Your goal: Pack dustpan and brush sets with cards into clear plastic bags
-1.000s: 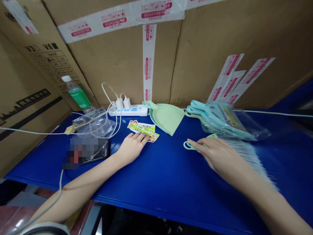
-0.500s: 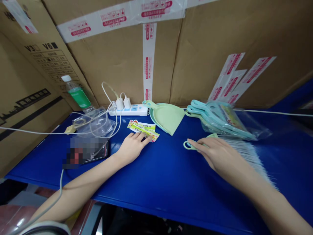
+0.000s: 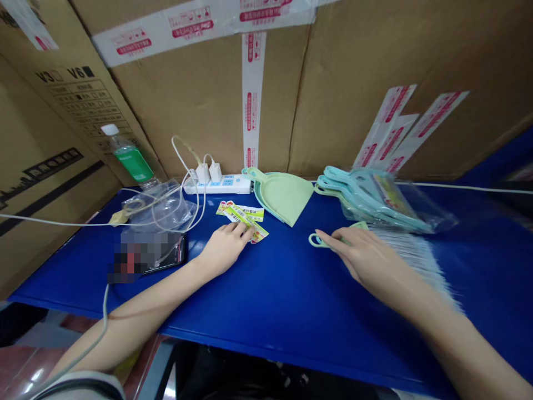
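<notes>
The right hand [image 3: 366, 250] partly hides the brush [image 3: 420, 266], left hand [image 3: 224, 248] a label [image 3: 240, 214]; either grip's closure I cannot tell.

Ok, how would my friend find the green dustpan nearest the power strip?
Find the blue table, then the left hand touching yellow labels. Just beyond them to the right lies the green dustpan. It sits over a bluer one and, unlike the plastic-covered stack further right, looks unwrapped.

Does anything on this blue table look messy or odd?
Nothing looks spilled. At left, white cables loop untidily over a crumpled plastic bag. By the left hand, printed strips lie crossed, askew. A blocky mosaic seemingly hides part of a dark device.
</notes>
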{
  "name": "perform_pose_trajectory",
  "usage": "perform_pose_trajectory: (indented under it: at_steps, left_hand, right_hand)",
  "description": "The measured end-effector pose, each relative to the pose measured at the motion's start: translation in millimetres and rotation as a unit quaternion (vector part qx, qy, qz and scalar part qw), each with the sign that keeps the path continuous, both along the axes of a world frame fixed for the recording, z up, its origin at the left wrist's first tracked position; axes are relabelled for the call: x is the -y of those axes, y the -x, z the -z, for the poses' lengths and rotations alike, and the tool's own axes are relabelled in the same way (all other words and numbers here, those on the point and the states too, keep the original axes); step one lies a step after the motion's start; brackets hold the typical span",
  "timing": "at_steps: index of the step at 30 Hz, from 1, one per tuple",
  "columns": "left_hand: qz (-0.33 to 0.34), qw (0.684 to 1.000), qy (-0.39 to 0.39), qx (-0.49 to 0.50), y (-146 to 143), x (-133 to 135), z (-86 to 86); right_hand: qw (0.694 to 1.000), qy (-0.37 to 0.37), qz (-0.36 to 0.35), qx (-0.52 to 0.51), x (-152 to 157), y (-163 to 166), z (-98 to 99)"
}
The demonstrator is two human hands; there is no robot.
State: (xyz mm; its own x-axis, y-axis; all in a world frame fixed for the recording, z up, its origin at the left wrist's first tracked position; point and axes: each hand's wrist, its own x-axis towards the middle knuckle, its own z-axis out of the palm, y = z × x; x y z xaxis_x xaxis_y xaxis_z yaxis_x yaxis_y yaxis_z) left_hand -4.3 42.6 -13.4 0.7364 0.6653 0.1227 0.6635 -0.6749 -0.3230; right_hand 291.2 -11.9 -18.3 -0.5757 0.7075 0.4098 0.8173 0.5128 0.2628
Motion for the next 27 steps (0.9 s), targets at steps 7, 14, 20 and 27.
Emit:
perform_pose_trajectory:
  at_steps: [7, 14, 20, 27]
  left_hand:
    - [0.01, 0.999, -0.023, -0.024, -19, -14, -13.4]
    - [0.11, 0.993, -0.037, -0.017, -54, -60, -23.9]
    - [0.148, 0.988, -0.038, -0.024, -59, -69, -34.2]
    - [0.196, 0.979, -0.059, -0.006, -51, -50, -37.5]
  right_hand:
    - [1.0, -0.014, -0.01, -0.014, -1, -1, 2.9]
    - [0.999, -0.013, -0.019, -0.029, -1, 0, 1.5]
    - [1.0, 0.001, -0.006, -0.028, -3, 1, 4.6]
    - [0.996, -0.007, -0.054, -0.078, 0, 0, -3.9]
